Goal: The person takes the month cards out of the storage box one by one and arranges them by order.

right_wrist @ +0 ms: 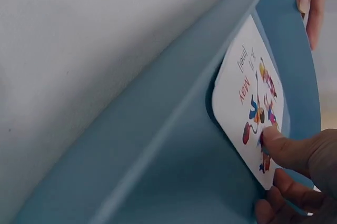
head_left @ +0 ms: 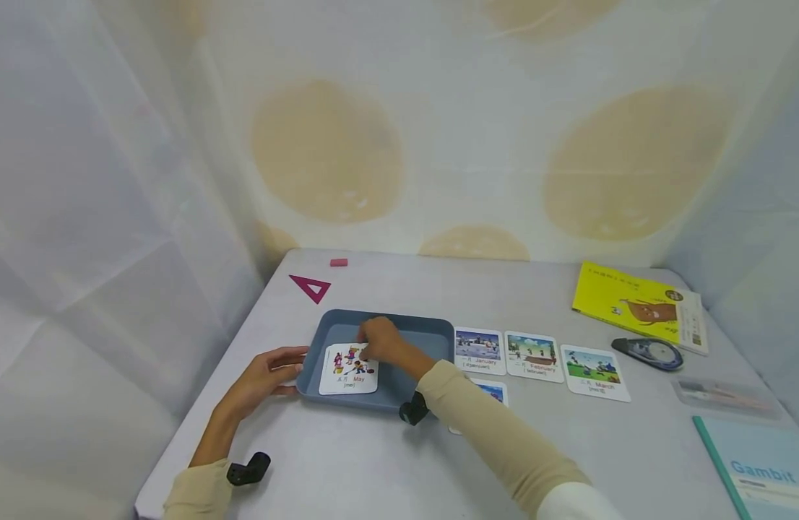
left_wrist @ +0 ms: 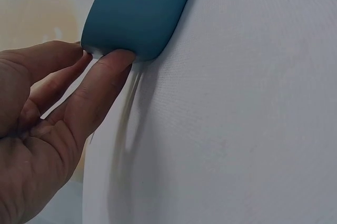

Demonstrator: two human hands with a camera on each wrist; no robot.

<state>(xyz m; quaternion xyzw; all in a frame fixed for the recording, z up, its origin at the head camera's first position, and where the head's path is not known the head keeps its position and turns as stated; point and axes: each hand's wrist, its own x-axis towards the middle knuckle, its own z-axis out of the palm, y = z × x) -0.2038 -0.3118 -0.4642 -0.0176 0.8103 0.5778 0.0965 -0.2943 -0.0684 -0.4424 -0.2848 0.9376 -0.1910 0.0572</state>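
– What are you holding?
– My right grip [head_left: 383, 339] pinches the upper-right corner of the card [head_left: 348, 373] printed "May", which lies in the left half of the blue tray [head_left: 432, 335]. My left grip [head_left: 269, 375], fingers extended, touches the tray's left end.
– Other writing?
– On the worktop [head_left: 503, 292], right of the tray: January card [head_left: 479, 351], February card [head_left: 534, 357], March card [head_left: 594, 373]; farther right, a notebook [head_left: 760, 462] reading "Gambit".
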